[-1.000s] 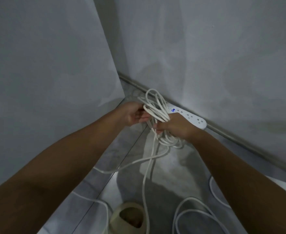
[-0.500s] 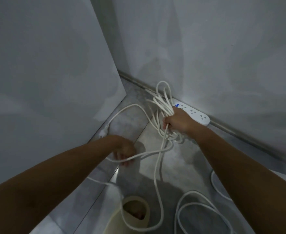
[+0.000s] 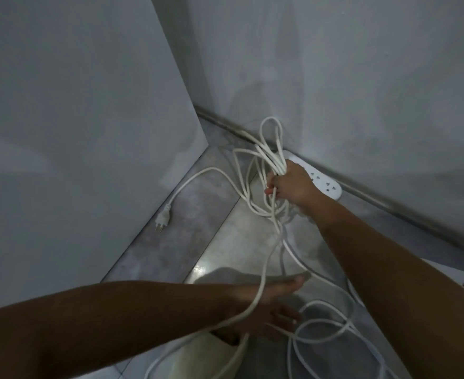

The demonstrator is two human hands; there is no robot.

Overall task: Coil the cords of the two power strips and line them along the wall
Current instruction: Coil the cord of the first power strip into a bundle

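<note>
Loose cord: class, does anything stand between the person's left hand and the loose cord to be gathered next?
Nothing visible does. The loose cord already drapes across the open left hand and runs up to the bundle of loops that the right hand grips near the wall.

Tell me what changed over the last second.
The left hand let go of the coiled cord, swung down toward the camera and now lies open under a loose strand. The right hand still grips the coiled cord beside the power strip.
</note>
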